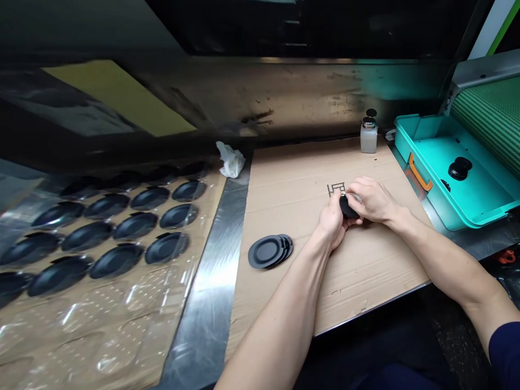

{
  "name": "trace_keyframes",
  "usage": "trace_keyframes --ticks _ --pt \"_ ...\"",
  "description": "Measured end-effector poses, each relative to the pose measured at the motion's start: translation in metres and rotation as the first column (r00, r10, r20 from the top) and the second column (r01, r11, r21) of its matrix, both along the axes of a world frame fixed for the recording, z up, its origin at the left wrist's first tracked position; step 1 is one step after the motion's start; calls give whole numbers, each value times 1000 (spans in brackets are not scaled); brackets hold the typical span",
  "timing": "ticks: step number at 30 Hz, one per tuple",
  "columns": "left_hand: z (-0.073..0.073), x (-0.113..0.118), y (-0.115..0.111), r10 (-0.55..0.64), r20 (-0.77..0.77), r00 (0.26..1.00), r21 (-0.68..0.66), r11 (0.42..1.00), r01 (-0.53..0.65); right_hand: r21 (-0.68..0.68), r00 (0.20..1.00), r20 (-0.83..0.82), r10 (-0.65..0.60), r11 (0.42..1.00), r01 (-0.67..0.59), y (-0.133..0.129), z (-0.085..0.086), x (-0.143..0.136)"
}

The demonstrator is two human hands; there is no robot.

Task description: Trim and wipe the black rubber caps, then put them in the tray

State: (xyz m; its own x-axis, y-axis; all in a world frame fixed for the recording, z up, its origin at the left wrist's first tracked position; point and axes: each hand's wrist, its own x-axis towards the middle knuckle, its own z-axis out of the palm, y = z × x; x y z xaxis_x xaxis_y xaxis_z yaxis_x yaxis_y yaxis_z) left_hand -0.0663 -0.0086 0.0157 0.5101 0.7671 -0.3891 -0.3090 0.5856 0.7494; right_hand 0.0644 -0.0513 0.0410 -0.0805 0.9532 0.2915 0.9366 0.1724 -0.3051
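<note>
Over the cardboard sheet [300,179], both hands meet around a small black round part [348,208]. My left hand [333,219] has its fingers wrapped round the part from the left and below. My right hand [371,200] pinches at its upper right side, its fingertips partly hidden. To the left of my hands, a few black oval discs [266,252] lie overlapped on the cardboard. Black printed marks on the sheet show just behind my left hand.
On the left, a clear plastic tray [134,325] holds several black oval parts [117,261]. White crumpled tissue [231,160] lies behind. A pump bottle [369,135] stands at the back. The turquoise bin [455,214] on the right holds black parts [459,169], beside a green conveyor belt [493,116].
</note>
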Motion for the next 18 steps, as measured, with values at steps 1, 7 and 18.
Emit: trace_keyframes --ticks 1,7,18 --pt "0 0 0 3 0 1000 -1 1000 -3 6 1000 -13 3 1000 -3 1 -1 0" --pt "-1 1 0 -22 -9 1000 24 999 22 -16 999 -35 -1 1000 1 2 -5 3" --pt "-4 1 1 36 -9 999 32 999 -36 6 999 -5 38 999 -38 4 -7 4"
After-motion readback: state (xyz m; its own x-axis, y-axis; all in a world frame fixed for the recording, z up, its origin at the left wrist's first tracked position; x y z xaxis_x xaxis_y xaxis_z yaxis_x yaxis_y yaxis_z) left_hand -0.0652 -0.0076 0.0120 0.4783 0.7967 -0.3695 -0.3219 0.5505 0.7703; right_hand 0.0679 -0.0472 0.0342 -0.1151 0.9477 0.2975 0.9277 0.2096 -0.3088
